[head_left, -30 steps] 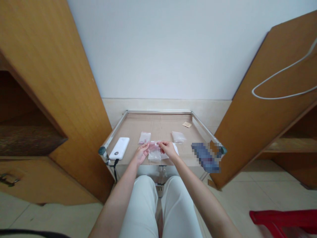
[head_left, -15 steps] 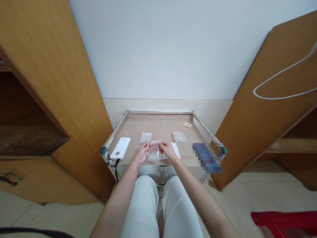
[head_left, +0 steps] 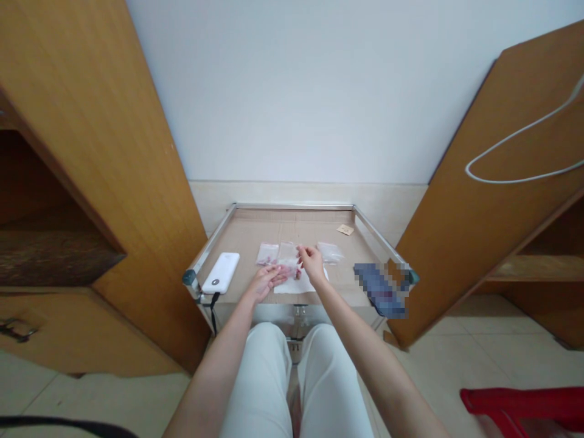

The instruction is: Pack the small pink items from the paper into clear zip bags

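Note:
A small clear plastic bag (head_left: 287, 251) is stretched between my two hands, above a white sheet of paper (head_left: 296, 286) near the table's front edge. My left hand (head_left: 267, 283) grips the bag's lower left end, its fingers pointing right and the pinkish colour of the skin showing through the film. At the bag's upper right edge, my right hand (head_left: 311, 263) pinches with thumb and forefinger. Left of the held bag lies a packet of clear film (head_left: 267, 253) with reddish marks along its bottom. A second clear packet (head_left: 330, 252) rests just right of my right hand.
A white power bank (head_left: 221, 272) with a black strap lies at the table's left side. A blurred dark blue item (head_left: 379, 291) is at the right edge. Behind it sits a small tan card (head_left: 345, 230). A metal rail (head_left: 294, 207) borders the table (head_left: 255, 222), between wooden cabinets.
The bag has turned from lying flat between my hands to standing further up the table. My right hand has shifted slightly up and right; my left fingers have straightened toward the right.

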The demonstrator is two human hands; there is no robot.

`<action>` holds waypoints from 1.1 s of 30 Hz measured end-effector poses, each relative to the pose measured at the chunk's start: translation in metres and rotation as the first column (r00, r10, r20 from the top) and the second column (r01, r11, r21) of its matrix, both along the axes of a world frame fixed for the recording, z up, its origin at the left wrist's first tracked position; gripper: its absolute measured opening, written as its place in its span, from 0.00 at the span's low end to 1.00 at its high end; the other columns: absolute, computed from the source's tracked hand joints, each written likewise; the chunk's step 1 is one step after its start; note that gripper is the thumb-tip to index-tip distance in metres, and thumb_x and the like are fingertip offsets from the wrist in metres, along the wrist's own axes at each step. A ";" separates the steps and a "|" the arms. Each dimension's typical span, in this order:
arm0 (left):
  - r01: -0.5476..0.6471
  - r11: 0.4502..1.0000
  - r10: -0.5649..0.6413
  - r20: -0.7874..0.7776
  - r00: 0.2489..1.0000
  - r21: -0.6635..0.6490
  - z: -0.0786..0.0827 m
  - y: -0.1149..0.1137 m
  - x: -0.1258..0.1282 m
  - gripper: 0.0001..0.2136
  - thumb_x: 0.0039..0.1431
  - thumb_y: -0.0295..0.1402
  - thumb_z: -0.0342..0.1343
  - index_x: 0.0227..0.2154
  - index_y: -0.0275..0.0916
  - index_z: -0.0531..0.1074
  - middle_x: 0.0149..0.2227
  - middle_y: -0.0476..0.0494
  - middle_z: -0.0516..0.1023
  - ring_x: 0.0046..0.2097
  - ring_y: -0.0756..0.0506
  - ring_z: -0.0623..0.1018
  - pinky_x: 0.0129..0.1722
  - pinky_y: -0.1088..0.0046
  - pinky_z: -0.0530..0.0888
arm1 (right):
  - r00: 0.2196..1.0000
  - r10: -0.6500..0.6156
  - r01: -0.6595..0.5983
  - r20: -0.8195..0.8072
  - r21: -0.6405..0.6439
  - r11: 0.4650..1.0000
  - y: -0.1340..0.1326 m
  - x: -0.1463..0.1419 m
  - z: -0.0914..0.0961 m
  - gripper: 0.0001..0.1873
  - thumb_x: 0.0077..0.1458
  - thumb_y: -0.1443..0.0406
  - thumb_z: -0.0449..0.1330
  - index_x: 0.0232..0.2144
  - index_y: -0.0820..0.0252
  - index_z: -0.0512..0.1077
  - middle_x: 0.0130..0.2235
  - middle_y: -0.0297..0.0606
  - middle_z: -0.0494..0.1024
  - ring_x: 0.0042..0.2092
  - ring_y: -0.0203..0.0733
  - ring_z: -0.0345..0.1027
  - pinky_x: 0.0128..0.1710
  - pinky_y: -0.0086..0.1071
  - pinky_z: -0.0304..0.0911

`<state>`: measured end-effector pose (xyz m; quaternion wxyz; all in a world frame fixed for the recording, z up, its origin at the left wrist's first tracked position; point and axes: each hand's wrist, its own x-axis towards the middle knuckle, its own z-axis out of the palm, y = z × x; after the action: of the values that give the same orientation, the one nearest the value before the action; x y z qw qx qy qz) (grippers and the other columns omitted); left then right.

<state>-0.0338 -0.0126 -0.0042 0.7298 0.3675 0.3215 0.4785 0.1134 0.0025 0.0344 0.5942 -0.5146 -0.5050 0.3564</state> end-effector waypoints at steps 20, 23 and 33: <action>-0.061 0.998 0.061 0.118 0.991 -0.007 -0.001 0.002 -0.001 0.09 0.51 0.29 0.51 0.36 0.32 0.67 0.32 0.38 0.76 0.38 0.45 0.75 0.45 0.61 0.67 | 0.986 -0.021 0.000 0.167 0.125 0.992 -0.017 0.003 -0.010 0.14 0.46 0.60 0.52 0.34 0.60 0.69 0.38 0.41 0.73 0.42 0.41 0.65 0.41 0.35 0.58; -0.060 0.998 0.061 0.127 0.990 -0.013 0.001 0.001 -0.001 0.10 0.52 0.29 0.50 0.36 0.29 0.67 0.33 0.35 0.76 0.38 0.44 0.75 0.45 0.62 0.67 | 0.984 -0.131 0.109 0.124 0.171 0.979 0.002 0.027 0.002 0.15 0.44 0.59 0.54 0.33 0.63 0.69 0.38 0.43 0.73 0.42 0.42 0.64 0.43 0.36 0.57; -0.048 0.999 0.048 0.137 0.989 -0.008 -0.001 0.003 -0.002 0.09 0.52 0.28 0.49 0.35 0.29 0.67 0.34 0.34 0.76 0.40 0.44 0.75 0.46 0.62 0.67 | 0.952 -0.302 0.296 0.049 0.110 0.949 0.049 0.107 -0.001 0.15 0.35 0.60 0.59 0.26 0.65 0.67 0.32 0.42 0.72 0.36 0.42 0.65 0.38 0.36 0.58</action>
<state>-0.0354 -0.0100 -0.0057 0.7392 0.3244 0.2805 0.5193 0.2200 0.0516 0.0331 0.6499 -0.5657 -0.4577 0.2191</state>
